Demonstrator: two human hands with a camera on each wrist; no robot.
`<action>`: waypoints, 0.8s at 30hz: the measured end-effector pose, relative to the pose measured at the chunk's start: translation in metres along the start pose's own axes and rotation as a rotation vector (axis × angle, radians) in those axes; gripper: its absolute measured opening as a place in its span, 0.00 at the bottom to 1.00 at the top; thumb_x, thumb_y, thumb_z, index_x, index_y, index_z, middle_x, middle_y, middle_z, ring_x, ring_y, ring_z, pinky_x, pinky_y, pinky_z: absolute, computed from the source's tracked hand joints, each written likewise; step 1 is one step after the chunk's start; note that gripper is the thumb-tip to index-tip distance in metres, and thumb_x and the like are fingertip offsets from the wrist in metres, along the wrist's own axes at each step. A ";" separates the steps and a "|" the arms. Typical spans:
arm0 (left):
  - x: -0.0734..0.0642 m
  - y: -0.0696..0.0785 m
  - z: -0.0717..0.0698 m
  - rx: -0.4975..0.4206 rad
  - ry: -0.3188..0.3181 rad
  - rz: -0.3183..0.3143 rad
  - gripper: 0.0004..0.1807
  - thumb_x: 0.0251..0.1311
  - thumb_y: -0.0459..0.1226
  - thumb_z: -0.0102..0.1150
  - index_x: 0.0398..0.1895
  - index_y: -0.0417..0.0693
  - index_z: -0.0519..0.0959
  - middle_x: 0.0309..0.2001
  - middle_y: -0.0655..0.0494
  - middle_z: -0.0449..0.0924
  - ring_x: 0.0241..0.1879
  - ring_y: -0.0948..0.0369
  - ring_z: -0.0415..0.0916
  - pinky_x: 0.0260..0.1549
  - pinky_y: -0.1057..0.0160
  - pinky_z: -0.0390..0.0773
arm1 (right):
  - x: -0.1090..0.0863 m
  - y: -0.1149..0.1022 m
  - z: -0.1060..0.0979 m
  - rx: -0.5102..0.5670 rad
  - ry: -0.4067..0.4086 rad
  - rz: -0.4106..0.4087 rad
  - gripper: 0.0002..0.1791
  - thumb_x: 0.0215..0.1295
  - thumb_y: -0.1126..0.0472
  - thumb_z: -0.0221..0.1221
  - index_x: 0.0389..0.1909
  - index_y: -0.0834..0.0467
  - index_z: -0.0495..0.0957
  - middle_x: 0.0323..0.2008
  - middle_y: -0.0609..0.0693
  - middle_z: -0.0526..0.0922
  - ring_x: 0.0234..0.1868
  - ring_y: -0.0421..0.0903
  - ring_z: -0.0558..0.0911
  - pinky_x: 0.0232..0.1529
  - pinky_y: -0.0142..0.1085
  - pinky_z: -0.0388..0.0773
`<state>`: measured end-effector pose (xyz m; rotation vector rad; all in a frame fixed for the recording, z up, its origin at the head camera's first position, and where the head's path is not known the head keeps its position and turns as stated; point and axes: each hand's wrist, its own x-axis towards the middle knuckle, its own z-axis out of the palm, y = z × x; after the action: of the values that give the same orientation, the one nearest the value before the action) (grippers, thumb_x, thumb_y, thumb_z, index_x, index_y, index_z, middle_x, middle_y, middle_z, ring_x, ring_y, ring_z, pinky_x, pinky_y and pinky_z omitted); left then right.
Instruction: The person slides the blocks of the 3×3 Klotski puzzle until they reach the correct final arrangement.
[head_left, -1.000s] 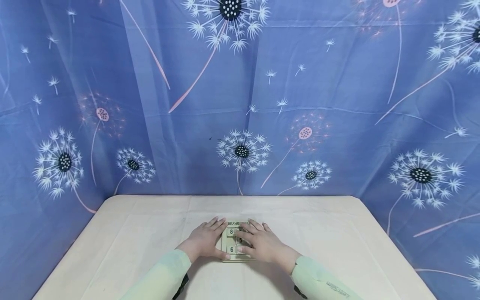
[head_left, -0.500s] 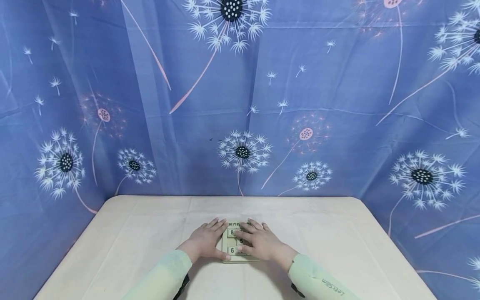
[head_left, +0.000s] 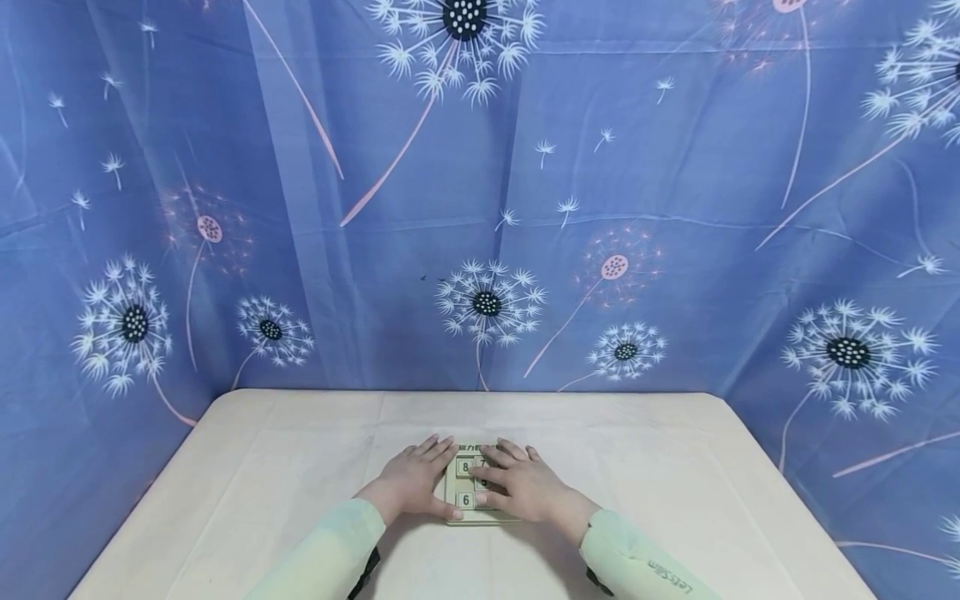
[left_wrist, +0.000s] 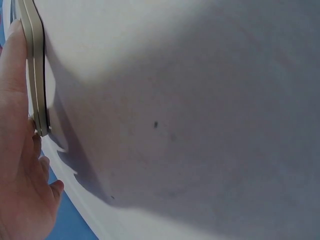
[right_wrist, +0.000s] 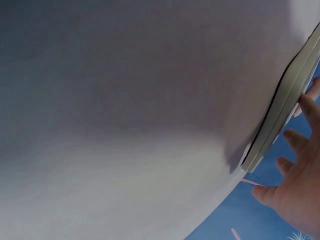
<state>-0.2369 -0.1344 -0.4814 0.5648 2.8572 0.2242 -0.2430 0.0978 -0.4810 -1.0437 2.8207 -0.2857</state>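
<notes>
A pale number sliding puzzle (head_left: 462, 482) lies on the table, with dark lettering along its far edge. The tiles 8 (head_left: 465, 467) and 6 (head_left: 466, 500) show in its left column, with a gap between them. My left hand (head_left: 411, 482) holds the board's left side, thumb at the near corner and fingers by the far corner. Over the right half spreads my right hand (head_left: 528, 487), its extended index finger at the 8 tile's edge and its thumb by the 6. It covers most tiles on that side. Both wrist views show the board's side edge (left_wrist: 37, 70) close to the fingers.
A cream cloth covers the table (head_left: 285, 450) beneath the board. Behind and at both sides hangs a blue curtain (head_left: 390, 275) with a dandelion print. Pale green sleeves (head_left: 322, 550) cover both forearms.
The 8 tile has slid slightly towards me, and the 7 shows more clearly beside it. Right fingers have shifted a little; my left hand keeps its place on the board.
</notes>
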 end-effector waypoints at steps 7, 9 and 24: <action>-0.001 0.001 0.000 0.011 -0.003 -0.002 0.60 0.50 0.70 0.67 0.81 0.50 0.59 0.82 0.55 0.56 0.82 0.51 0.52 0.79 0.45 0.62 | -0.003 0.002 0.002 0.007 -0.005 -0.021 0.28 0.75 0.36 0.52 0.70 0.41 0.74 0.77 0.52 0.68 0.80 0.61 0.62 0.73 0.72 0.62; -0.001 0.001 0.000 0.011 -0.003 -0.005 0.60 0.49 0.70 0.67 0.80 0.50 0.59 0.82 0.55 0.56 0.82 0.51 0.52 0.79 0.45 0.62 | -0.004 0.002 0.003 0.007 -0.009 -0.021 0.28 0.74 0.36 0.51 0.71 0.40 0.74 0.77 0.52 0.67 0.80 0.61 0.62 0.73 0.72 0.62; -0.002 0.002 -0.001 0.009 -0.004 -0.010 0.61 0.48 0.70 0.68 0.80 0.49 0.59 0.82 0.55 0.56 0.82 0.52 0.52 0.80 0.46 0.61 | -0.007 0.000 0.001 0.003 -0.020 -0.017 0.28 0.73 0.35 0.53 0.70 0.38 0.74 0.77 0.51 0.68 0.80 0.59 0.62 0.74 0.71 0.62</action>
<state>-0.2347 -0.1333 -0.4799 0.5514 2.8582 0.2088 -0.2376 0.1025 -0.4820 -1.0648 2.7942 -0.2796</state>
